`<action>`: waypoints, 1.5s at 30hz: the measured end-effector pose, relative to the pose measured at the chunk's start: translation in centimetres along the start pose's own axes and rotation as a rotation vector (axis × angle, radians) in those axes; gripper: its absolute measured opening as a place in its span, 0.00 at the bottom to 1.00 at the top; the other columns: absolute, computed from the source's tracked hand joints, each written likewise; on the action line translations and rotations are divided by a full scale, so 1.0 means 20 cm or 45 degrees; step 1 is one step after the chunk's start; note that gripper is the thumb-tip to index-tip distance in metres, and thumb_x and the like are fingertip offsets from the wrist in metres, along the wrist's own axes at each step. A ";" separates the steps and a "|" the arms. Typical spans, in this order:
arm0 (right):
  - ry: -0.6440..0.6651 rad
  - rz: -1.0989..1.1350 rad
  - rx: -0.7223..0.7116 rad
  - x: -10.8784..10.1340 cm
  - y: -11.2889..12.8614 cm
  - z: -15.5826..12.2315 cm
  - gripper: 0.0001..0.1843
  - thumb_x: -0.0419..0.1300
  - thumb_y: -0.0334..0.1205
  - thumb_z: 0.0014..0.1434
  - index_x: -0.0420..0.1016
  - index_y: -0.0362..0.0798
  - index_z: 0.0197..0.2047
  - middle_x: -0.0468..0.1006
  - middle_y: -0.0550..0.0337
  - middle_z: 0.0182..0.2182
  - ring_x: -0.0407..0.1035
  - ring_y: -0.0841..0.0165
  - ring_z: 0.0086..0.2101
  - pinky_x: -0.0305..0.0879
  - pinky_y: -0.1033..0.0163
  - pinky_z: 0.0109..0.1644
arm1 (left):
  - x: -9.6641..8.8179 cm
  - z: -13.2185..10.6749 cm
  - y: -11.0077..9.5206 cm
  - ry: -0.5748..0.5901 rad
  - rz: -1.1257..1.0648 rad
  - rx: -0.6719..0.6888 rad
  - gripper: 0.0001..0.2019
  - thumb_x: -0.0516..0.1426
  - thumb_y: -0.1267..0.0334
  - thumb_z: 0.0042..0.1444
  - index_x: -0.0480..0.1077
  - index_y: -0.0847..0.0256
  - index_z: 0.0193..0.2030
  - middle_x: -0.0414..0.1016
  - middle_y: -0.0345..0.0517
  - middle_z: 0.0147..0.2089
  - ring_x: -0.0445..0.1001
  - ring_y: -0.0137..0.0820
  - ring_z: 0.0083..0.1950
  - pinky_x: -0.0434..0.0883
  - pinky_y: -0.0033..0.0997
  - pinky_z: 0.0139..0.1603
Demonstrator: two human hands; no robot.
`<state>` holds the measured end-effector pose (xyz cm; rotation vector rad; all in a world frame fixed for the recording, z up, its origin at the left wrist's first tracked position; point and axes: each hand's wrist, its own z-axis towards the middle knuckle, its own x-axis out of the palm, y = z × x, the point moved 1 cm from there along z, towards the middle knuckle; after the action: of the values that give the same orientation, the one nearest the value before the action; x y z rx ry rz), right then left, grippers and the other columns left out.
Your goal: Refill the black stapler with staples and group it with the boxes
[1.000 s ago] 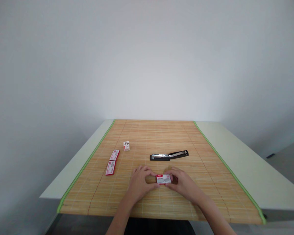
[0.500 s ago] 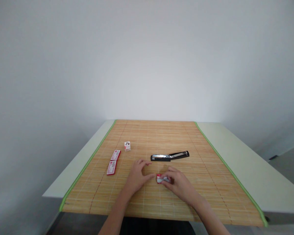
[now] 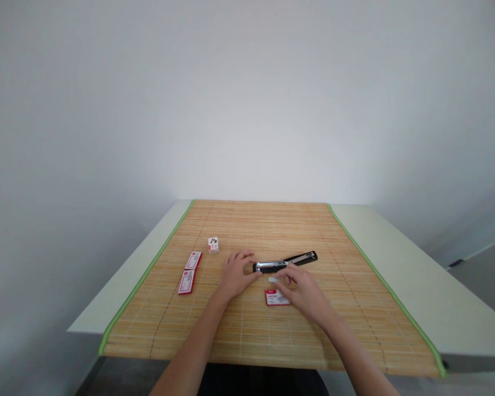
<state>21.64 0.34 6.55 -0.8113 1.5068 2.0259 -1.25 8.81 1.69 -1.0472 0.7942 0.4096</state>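
Observation:
A black stapler (image 3: 272,267) lies on the bamboo mat, hinged fully open, its metal staple channel showing. My left hand (image 3: 236,273) is at the stapler's left end, thumb on the near side and forefinger on the far side, gripping it. Just in front of the stapler, my right hand (image 3: 299,286) pinches a small pale grey staple strip (image 3: 273,280) between thumb and fingers. Below that strip, a red-and-white staple box (image 3: 275,298) lies flat on the mat, its right end partly behind my right hand.
Two red-and-white flat boxes (image 3: 187,281) lie end to end at the left of the mat. A small white box (image 3: 213,245) with a dark picture on top stands behind them. The green-edged bamboo mat (image 3: 268,225) covers the middle of the white table (image 3: 396,247), which meets a wall.
My right hand has lifted the staple strip off the red-and-white box and moved it up towards the stapler. My left hand has moved forward onto the stapler's left end.

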 end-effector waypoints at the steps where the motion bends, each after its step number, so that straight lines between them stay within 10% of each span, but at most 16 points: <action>1: -0.020 -0.016 -0.011 -0.01 0.00 0.03 0.10 0.62 0.46 0.65 0.80 0.52 0.44 0.74 0.59 0.33 0.69 0.65 0.34 0.65 0.61 0.41 | 0.00 -0.01 -0.01 0.017 -0.015 0.006 0.16 0.67 0.51 0.56 0.78 0.48 0.51 0.72 0.41 0.64 0.64 0.42 0.66 0.58 0.49 0.69; 45: 0.199 -0.294 -0.088 -0.06 -0.06 0.10 0.03 0.65 0.40 0.62 0.81 0.54 0.38 0.74 0.62 0.32 0.69 0.66 0.34 0.59 0.64 0.38 | 0.04 -0.15 -0.09 -0.002 -0.059 0.001 0.16 0.69 0.51 0.53 0.79 0.43 0.49 0.73 0.37 0.63 0.66 0.42 0.66 0.60 0.48 0.67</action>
<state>23.03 2.59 7.04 -1.1398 1.3587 1.8882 -0.79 5.32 1.44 -1.0626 0.7667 0.3706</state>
